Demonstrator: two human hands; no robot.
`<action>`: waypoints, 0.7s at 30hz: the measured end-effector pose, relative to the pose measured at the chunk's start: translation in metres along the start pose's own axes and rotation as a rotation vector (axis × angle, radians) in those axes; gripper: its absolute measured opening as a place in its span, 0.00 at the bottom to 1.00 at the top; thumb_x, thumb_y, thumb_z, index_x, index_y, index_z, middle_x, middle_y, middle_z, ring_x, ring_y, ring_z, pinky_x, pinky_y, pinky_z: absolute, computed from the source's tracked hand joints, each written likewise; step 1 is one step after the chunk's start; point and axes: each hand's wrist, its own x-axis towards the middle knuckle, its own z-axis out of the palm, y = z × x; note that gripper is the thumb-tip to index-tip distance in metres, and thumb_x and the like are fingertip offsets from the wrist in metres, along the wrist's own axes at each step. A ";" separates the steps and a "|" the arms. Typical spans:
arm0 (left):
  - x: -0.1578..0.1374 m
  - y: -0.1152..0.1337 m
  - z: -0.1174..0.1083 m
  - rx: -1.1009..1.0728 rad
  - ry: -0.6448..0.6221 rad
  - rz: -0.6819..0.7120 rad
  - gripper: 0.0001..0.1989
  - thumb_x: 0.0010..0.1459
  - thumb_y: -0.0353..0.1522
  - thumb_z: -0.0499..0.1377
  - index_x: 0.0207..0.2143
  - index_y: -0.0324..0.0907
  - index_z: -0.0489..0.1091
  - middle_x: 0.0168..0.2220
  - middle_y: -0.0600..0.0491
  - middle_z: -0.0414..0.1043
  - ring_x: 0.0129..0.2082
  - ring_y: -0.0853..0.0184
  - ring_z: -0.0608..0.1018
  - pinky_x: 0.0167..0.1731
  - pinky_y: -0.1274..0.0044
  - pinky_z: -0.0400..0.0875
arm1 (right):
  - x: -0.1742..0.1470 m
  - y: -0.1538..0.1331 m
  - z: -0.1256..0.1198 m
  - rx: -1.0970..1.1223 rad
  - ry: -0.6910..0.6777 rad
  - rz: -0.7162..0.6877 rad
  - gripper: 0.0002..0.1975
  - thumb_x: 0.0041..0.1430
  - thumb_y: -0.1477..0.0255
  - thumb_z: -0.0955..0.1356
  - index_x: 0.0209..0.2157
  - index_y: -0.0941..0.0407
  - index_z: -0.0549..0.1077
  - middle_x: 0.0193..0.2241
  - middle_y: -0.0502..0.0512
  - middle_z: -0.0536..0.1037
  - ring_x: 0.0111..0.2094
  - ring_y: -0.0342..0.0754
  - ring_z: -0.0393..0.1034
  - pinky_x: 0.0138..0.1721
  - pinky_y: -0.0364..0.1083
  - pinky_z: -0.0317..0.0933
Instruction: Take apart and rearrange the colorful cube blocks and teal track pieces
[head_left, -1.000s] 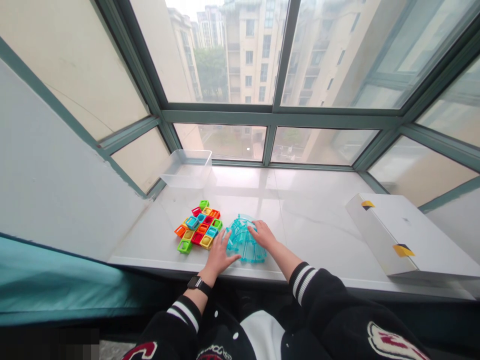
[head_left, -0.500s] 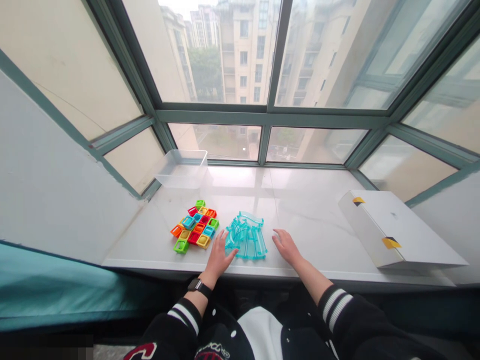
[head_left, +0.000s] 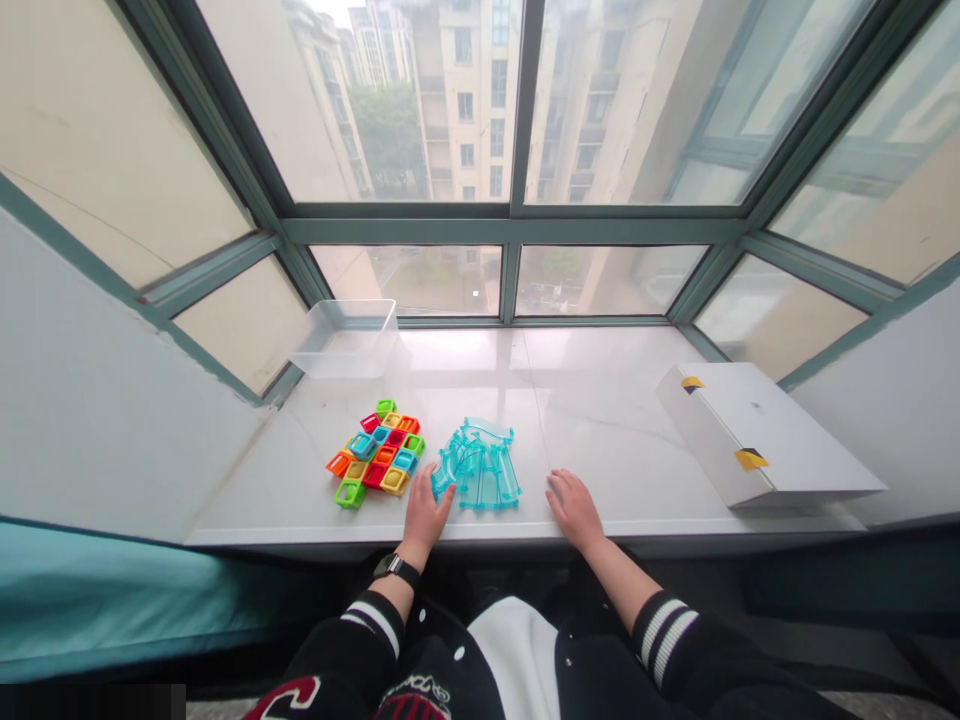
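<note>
A pile of clear teal plastic track pieces (head_left: 487,475), some curved, lies near the front edge of the white sill. At its left side, my left hand (head_left: 426,510) has thumb and fingers closed around one curved teal track piece (head_left: 442,482). To the right of the pile and apart from it, my right hand (head_left: 574,505) rests on the sill with its fingers loosely stretched and nothing in them. Just left of my left hand sits a cluster of colourful square plastic blocks (head_left: 382,455) in red, yellow, green, blue and orange.
A clear plastic bin (head_left: 345,340) stands at the back left by the window. On the right of the sill (head_left: 600,400) lies a large white box (head_left: 772,430) with yellow-and-black tape tabs. A teal curtain (head_left: 112,590) hangs at the front left.
My left hand has closed on a curved teal track piece and drawn it slightly left of the pile. My right hand has settled lower onto the sill. The view has shifted a little right.
</note>
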 end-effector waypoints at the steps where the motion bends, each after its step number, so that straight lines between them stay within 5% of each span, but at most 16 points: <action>1: 0.000 0.000 -0.001 0.001 -0.002 0.006 0.29 0.70 0.48 0.54 0.66 0.43 0.61 0.63 0.38 0.68 0.65 0.49 0.71 0.66 0.53 0.66 | 0.000 0.000 0.000 -0.001 -0.002 0.001 0.21 0.73 0.61 0.60 0.58 0.52 0.76 0.61 0.63 0.76 0.66 0.62 0.65 0.68 0.65 0.57; 21: 0.002 -0.002 -0.001 -0.023 -0.029 0.050 0.27 0.70 0.46 0.54 0.66 0.45 0.62 0.65 0.40 0.67 0.67 0.49 0.70 0.67 0.53 0.66 | 0.010 -0.010 -0.012 0.167 0.025 0.105 0.18 0.69 0.62 0.62 0.53 0.52 0.77 0.55 0.62 0.79 0.61 0.60 0.70 0.66 0.64 0.61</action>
